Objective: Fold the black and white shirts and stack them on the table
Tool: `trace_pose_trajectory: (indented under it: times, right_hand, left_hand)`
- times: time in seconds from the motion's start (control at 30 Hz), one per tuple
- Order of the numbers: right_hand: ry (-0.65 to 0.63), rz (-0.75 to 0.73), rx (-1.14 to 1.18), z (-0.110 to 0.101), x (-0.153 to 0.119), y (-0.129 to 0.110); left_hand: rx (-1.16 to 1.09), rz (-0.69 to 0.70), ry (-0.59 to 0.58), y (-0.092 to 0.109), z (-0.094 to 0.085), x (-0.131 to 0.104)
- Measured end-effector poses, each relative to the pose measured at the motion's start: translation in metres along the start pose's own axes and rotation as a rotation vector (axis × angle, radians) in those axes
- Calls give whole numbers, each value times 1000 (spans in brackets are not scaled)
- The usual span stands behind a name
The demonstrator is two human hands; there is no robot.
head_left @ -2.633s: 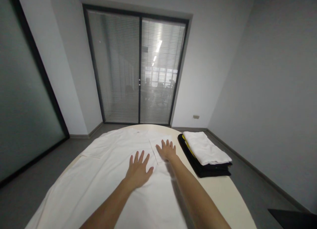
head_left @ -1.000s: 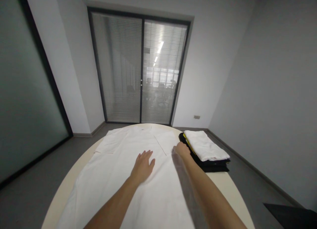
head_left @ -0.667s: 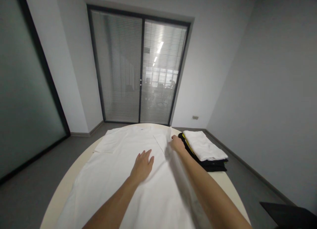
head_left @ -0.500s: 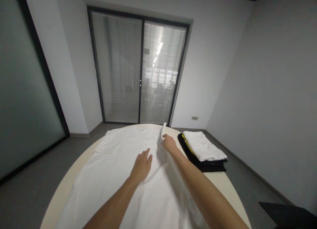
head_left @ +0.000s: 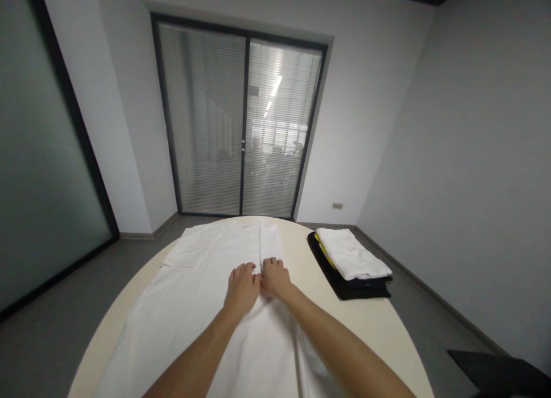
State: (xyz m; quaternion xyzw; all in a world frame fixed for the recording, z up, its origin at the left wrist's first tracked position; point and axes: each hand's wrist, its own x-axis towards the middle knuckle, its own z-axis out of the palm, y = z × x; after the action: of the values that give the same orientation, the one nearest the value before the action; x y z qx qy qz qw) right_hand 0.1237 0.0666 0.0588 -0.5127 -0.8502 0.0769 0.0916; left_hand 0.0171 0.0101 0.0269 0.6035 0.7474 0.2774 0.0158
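A white T-shirt [head_left: 189,306] lies spread over the round table, its left sleeve laid out flat. The right side is turned over toward the middle, leaving an upright edge line near the neck. My left hand [head_left: 241,289] rests on the shirt's centre with its fingers bent and drawn together at the fold edge. Right beside it, my right hand [head_left: 275,278] has its fingers closed on the folded-over cloth. The two hands nearly touch, and the fingertips are partly hidden in the fabric.
A stack of folded clothes stands on the table's right side, with a white garment [head_left: 355,254] above black ones [head_left: 365,290] and a yellow edge. The cream table [head_left: 383,335] has a curved rim. A dark object [head_left: 503,372] shows at the lower right.
My right hand has come left and nearer, carrying the shirt's right side over to the middle. The fingers of my left hand have gone from stretched out to bent.
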Motion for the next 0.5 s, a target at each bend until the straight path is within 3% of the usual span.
trace_pose_trajectory:
  times: [0.13, 0.27, 0.4, 0.5]
  right_hand:
    - [85, -55, -94, 11, -19, 2]
    - [74, -92, -87, 15, -21, 20]
    - [23, -115, -92, 4, -11, 55]
    - [10, -125, -115, -10, -6, 78]
  left_hand:
    - [4, -41, -43, 5, 0, 3]
    - [9, -28, -154, 10, -2, 9]
    - [19, 71, -280, 7, -15, 11]
    - [69, 63, -287, -3, -23, 3]
